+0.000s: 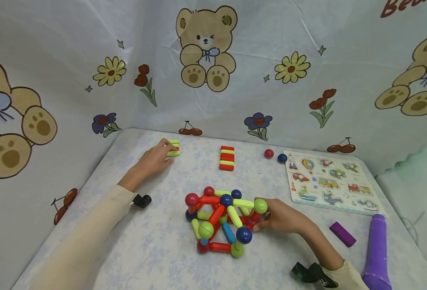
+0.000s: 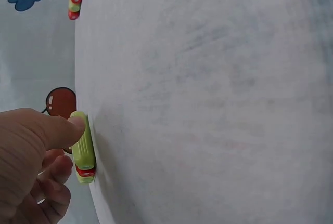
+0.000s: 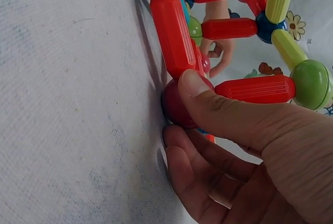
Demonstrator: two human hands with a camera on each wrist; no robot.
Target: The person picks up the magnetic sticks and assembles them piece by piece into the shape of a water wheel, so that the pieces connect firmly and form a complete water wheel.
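A ball-and-stick toy structure point(image 1: 222, 219) of red, yellow-green and blue sticks with coloured balls stands on the table in the middle. My right hand point(image 1: 259, 221) grips it at its right base. In the right wrist view the thumb point(image 3: 208, 102) and curled fingers pinch a red ball point(image 3: 174, 107) at the bottom corner. My left hand point(image 1: 167, 155) reaches to the far left, where a small stack of yellow-green and red sticks point(image 1: 173, 148) lies. Its thumb point(image 2: 57, 128) sits on the top yellow-green stick point(image 2: 82, 143), and its fingers curl at the other side.
A second stack of red and yellow sticks point(image 1: 227, 158) lies at the back centre, with a loose red ball point(image 1: 269, 153) and blue ball point(image 1: 282, 158) to its right. A vehicle puzzle board point(image 1: 331, 181), purple block point(image 1: 342, 234) and purple cylinder point(image 1: 377, 253) occupy the right side. Printed cloth walls surround the table.
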